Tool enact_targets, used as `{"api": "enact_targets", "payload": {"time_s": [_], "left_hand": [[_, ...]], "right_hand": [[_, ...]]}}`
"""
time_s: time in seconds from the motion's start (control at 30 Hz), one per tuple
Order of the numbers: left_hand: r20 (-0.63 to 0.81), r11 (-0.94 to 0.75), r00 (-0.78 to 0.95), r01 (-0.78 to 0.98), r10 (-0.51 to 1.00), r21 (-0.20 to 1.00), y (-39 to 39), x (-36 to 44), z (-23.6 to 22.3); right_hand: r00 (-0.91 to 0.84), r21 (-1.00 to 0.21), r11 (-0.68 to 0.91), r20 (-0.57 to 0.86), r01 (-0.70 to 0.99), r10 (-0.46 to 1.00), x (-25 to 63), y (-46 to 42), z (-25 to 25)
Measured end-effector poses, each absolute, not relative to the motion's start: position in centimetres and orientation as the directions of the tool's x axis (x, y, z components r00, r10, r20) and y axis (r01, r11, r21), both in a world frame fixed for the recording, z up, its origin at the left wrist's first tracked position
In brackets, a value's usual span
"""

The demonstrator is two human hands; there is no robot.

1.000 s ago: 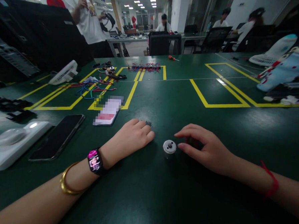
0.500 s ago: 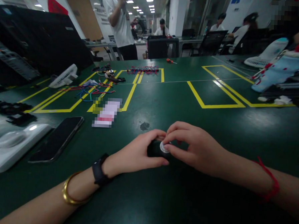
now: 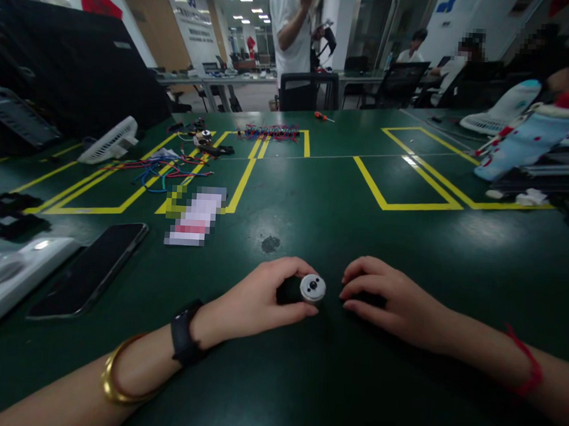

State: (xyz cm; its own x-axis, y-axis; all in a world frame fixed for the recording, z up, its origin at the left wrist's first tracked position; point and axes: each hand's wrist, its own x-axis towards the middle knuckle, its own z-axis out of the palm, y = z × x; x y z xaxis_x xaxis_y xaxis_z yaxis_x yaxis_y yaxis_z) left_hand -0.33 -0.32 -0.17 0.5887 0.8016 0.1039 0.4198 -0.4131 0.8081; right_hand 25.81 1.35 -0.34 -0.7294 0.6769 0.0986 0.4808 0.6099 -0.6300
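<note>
Near the front middle of the green table (image 3: 266,377) stands a small round silver piece (image 3: 312,289) that looks like a motor, with a dark centre and small dark holes in its top face. My left hand (image 3: 261,297) curves round it, thumb on the near side and fingers on the far side. Its lower part is hard to make out in shadow. Just to the right, apart from the piece, my right hand (image 3: 389,301) is open with loosely bent fingers and nothing visible in them.
On the left lie a black phone (image 3: 93,270), a white device (image 3: 33,276) and a blurred pale card (image 3: 198,215). Further back are coloured wires (image 3: 167,169), a wire bundle (image 3: 272,133) and an orange screwdriver (image 3: 322,116). A light blue plush-like item (image 3: 521,143) stands right. People are beyond.
My right hand has let go of the top of the silver piece and drawn off to the right, uncovering its face. The left hand stays round it. The standing person appears further right.
</note>
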Motion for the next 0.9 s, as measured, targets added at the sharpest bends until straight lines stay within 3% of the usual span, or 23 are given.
{"api": "enact_targets", "payload": {"time_s": [0.37,0.63,0.8,0.9], "left_hand": [[0.105,-0.410,0.594,0.406,0.798,0.817,-0.61,-0.31,-0.05],[0.109,-0.412,0.598,0.397,0.794,0.821,-0.58,-0.35,0.02],[0.097,-0.403,0.593,0.409,0.799,0.819,-0.59,-0.35,0.01],[0.085,-0.396,0.595,0.413,0.799,0.820,-0.60,-0.34,0.01]], "right_hand": [[-0.719,-0.641,0.614,0.137,0.461,0.682,25.80,1.05,-0.43],[-0.536,-0.811,0.373,0.089,0.451,0.840,26.48,1.77,-0.01],[-0.620,-0.754,0.471,0.109,0.457,0.777,26.31,1.46,-0.22],[-0.572,-0.764,0.439,0.112,0.474,0.813,26.31,1.22,-0.41]]}}
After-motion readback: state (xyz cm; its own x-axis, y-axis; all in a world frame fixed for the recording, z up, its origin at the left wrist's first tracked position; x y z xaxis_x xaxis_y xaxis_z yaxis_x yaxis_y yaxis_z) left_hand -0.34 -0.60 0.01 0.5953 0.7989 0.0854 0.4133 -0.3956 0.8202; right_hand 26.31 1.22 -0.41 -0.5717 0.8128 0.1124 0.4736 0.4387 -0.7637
